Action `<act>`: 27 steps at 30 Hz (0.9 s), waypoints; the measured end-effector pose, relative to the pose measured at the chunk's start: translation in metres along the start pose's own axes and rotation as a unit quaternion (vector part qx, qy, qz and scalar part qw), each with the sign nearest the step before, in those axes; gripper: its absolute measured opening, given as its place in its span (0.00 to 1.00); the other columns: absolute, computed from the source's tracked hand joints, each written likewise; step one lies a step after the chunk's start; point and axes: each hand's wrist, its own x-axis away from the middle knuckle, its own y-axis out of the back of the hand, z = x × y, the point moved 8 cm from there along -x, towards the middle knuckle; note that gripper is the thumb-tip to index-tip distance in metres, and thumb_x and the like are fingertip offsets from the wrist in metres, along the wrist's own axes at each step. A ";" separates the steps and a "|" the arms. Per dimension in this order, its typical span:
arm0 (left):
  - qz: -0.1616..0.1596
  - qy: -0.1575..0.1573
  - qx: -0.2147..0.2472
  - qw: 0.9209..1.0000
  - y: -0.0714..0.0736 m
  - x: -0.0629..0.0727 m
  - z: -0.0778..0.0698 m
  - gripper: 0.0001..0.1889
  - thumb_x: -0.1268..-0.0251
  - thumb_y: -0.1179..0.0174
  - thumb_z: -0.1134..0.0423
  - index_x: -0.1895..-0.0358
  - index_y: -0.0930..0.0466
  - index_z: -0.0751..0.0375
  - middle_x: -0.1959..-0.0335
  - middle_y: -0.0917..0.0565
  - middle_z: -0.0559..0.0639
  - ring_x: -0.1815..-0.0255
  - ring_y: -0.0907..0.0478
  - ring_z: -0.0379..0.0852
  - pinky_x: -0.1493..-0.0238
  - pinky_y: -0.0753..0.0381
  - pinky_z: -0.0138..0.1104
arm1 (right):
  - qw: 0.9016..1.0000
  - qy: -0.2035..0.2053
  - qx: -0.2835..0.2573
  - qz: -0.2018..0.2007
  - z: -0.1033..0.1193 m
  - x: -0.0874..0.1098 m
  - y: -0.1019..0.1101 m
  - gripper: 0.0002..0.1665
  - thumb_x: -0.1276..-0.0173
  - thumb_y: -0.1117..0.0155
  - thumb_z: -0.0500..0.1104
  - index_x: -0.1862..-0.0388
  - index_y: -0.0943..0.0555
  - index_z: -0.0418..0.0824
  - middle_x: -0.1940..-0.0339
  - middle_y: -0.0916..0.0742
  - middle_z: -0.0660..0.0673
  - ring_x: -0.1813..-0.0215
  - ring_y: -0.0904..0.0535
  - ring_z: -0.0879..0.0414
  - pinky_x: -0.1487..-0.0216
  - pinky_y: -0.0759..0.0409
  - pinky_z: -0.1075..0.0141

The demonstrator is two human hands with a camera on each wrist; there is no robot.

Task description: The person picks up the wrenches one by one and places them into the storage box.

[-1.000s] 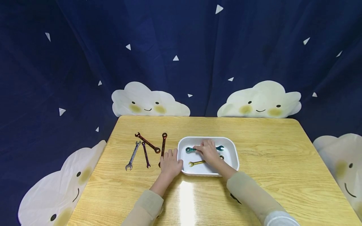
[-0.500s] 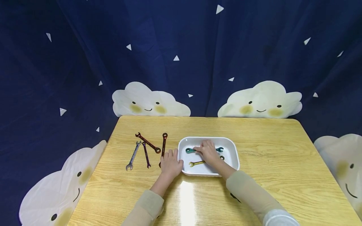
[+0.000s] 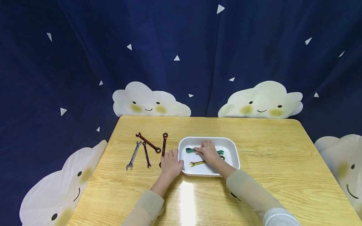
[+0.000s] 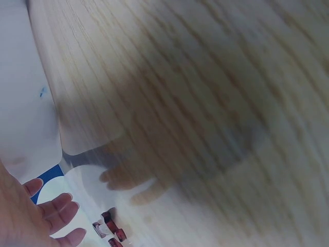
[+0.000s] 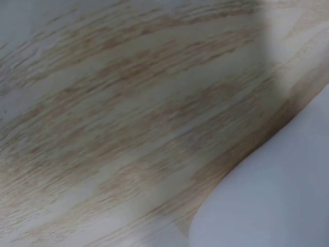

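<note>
A white tray (image 3: pixel 186 170) stands at the middle of the table. Inside it, my right hand (image 3: pixel 210 153) pinches a green wrench (image 3: pixel 190 150) around its middle; the fingers and palm hide most of the shaft. Nearer to me in the same tray lies a yellow wrench (image 3: pixel 197 163), partly covered by the right wrist. My left hand (image 3: pixel 171 163) rests against the tray's left wall, its fingers fairly straight and holding no tool. The left wrist view shows the left fingers (image 4: pixel 60 208) spread loosely. The right wrist view catches only tabletop and the tray's outer wall (image 5: pixel 272 195), not the hand.
Left of the tray lie a silver wrench (image 3: pixel 134 156), a small purple wrench (image 3: pixel 146 155) and a reddish wrench (image 3: pixel 148 142). Another dark red wrench (image 3: pixel 164 146) runs partly under the left hand. Behind the wooden table (image 3: pixel 268 150) hangs a dark blue curtain (image 3: pixel 203 47).
The green wrench has rolled slightly about its length in my right hand, so its ring end looks narrower. My left hand, the tray and the other wrenches stay put.
</note>
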 end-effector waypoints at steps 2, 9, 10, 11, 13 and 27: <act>-0.001 0.000 0.000 1.000 0.001 0.000 0.000 0.23 0.42 0.54 0.53 0.43 0.36 0.57 0.53 0.30 0.57 0.52 0.33 0.56 0.54 0.35 0.49 | 1.000 0.003 -0.003 -0.001 0.000 0.000 -0.001 0.12 0.47 0.34 0.45 0.62 0.14 0.51 0.76 0.27 0.47 0.69 0.35 0.51 0.58 0.36 0.55; -0.002 0.001 0.004 1.000 0.001 0.000 0.000 0.23 0.42 0.54 0.53 0.43 0.36 0.57 0.52 0.30 0.57 0.51 0.34 0.56 0.53 0.36 0.49 | 1.000 0.013 -0.010 -0.010 0.000 0.000 -0.002 0.13 0.50 0.32 0.45 0.62 0.13 0.51 0.76 0.26 0.47 0.70 0.34 0.51 0.59 0.36 0.55; -0.002 0.001 0.004 1.000 0.001 0.000 0.000 0.24 0.42 0.54 0.53 0.43 0.36 0.57 0.52 0.30 0.57 0.51 0.34 0.56 0.53 0.36 0.49 | 1.000 0.014 -0.011 -0.010 0.000 0.001 -0.003 0.13 0.50 0.32 0.46 0.63 0.13 0.51 0.76 0.26 0.47 0.70 0.34 0.52 0.59 0.36 0.56; -0.002 0.001 0.005 1.000 0.001 0.001 0.000 0.24 0.42 0.54 0.53 0.43 0.36 0.57 0.52 0.30 0.57 0.51 0.34 0.56 0.52 0.36 0.49 | 1.000 0.014 -0.011 -0.011 0.000 0.001 -0.003 0.13 0.50 0.31 0.46 0.63 0.13 0.51 0.76 0.26 0.47 0.70 0.34 0.52 0.59 0.36 0.56; -0.001 0.001 0.004 1.000 0.001 0.001 0.000 0.23 0.42 0.54 0.53 0.43 0.36 0.57 0.52 0.30 0.57 0.51 0.34 0.56 0.53 0.36 0.49 | 1.000 0.014 -0.012 -0.010 0.000 0.001 -0.004 0.13 0.51 0.31 0.46 0.63 0.13 0.51 0.76 0.25 0.47 0.70 0.34 0.52 0.59 0.36 0.57; 0.009 0.008 0.007 1.000 -0.001 0.000 0.000 0.24 0.41 0.54 0.53 0.41 0.37 0.57 0.51 0.31 0.57 0.50 0.34 0.56 0.52 0.36 0.50 | 1.000 -0.005 -0.026 0.007 -0.002 0.001 -0.006 0.13 0.49 0.31 0.45 0.62 0.13 0.52 0.76 0.26 0.48 0.69 0.33 0.53 0.59 0.35 0.58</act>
